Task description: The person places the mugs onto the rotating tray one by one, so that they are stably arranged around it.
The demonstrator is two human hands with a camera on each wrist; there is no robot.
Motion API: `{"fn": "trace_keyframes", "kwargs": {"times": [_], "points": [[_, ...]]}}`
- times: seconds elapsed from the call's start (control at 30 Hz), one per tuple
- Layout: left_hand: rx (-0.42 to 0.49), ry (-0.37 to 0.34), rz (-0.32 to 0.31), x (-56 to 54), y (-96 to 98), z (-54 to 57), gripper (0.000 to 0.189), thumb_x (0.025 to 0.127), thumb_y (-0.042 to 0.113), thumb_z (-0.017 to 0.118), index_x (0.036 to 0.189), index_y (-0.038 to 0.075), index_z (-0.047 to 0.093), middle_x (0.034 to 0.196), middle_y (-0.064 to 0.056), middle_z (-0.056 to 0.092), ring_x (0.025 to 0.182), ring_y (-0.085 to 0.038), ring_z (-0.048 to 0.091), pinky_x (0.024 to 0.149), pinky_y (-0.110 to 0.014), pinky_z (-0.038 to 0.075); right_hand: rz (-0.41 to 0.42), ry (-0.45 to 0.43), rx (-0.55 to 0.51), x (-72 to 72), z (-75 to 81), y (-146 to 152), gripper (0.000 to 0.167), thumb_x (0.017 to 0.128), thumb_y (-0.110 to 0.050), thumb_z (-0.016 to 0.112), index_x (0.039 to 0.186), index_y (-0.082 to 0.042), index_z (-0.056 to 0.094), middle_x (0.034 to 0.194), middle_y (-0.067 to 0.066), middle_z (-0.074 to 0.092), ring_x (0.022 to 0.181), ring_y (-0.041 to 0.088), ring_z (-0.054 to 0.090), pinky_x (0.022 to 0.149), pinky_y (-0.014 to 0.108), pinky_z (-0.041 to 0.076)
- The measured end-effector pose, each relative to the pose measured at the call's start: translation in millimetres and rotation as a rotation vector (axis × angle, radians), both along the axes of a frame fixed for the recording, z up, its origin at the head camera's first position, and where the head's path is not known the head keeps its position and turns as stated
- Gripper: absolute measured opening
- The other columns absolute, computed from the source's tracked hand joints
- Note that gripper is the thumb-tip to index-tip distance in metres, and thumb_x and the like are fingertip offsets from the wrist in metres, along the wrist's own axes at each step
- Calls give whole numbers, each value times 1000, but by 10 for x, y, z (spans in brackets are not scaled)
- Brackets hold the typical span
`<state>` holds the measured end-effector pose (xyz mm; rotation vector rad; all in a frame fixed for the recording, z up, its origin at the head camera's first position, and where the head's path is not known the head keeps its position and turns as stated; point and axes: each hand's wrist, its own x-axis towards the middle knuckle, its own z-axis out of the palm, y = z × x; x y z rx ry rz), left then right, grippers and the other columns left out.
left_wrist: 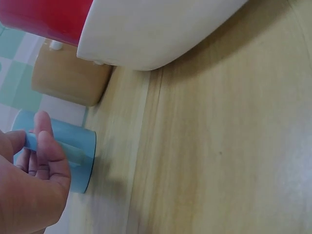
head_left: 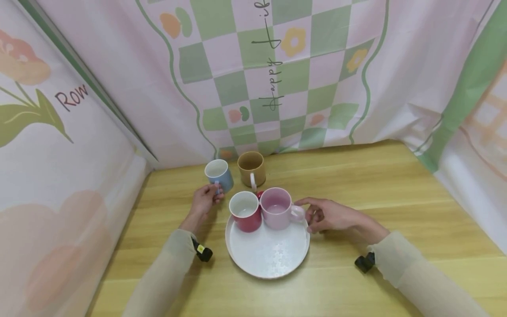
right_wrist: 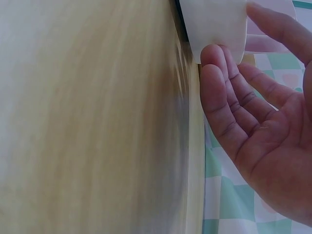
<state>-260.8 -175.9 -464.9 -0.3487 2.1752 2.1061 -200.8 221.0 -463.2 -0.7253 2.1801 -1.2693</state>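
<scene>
My left hand (head_left: 203,201) pinches the handle of a light blue mug (head_left: 222,178), which stands upright on the table; the left wrist view shows thumb and fingers on that handle. Just right of it stands a brown mug (head_left: 257,172) with a white handle. A round white tray (head_left: 267,259) bears a red mug (head_left: 248,222) with a white inside and a pink mug (head_left: 277,218), both upright and side by side. At the tray's right edge, my right hand (head_left: 330,214) holds the rim between thumb and curled fingers, close to the pink mug's handle.
The wooden table (head_left: 356,176) runs back to a patterned cloth (head_left: 293,88) hanging behind the mugs. Another printed cloth (head_left: 71,176) hangs along the left side, and more cloth (head_left: 467,189) hangs on the right.
</scene>
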Motion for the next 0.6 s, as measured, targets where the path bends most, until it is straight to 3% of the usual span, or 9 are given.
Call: {"fn": "trace_keyframes", "kwargs": {"times": [0.33,0.6], "points": [[2,26,21,35,-60,-38,32,102,20,58,122,-4,63,96,-2,69,75,-5,66,71,-20,53,14,17,-3,-3,-13,0,75,84,-11,78,148,-7,40,99,15,62,79,20,66,62,35,59],[19,57,23,129,-139,-24,26,102,16,57,117,-5,63,86,5,68,74,-4,66,72,-20,54,8,13,10,-4,-14,-10,75,84,-13,79,148,-9,40,99,12,63,80,21,66,62,36,59]]}}
